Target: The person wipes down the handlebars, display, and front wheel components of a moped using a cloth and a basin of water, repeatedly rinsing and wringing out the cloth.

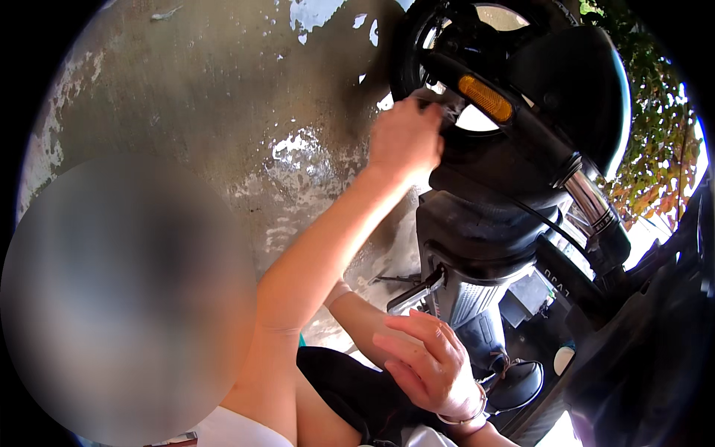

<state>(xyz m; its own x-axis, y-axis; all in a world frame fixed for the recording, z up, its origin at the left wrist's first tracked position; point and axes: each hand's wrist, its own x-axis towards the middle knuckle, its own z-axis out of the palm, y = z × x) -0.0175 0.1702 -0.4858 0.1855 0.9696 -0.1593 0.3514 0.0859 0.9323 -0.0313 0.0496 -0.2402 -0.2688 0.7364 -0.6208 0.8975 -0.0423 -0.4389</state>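
Note:
My left hand (406, 134) reaches up to the front wheel (410, 61) of a black two-wheeler, beside its fork. Its fingers are curled on a small dark item (434, 101), blurred and partly hidden by the hand. An orange reflector (485, 98) sits on the fork leg just right of the fingers. Lower down, my right hand (430, 360) is held in the air with its fingers apart and nothing in them. A bracelet (468, 416) circles that wrist.
Patchy wet concrete (212, 84) spreads across the left. A black mudguard (570, 95) and a shiny fork tube (586, 195) rise at the right. Beyond my right hand is a person's dark shoe (516, 385). Leafy plants (653, 128) grow behind. A blurred disc hides the lower left.

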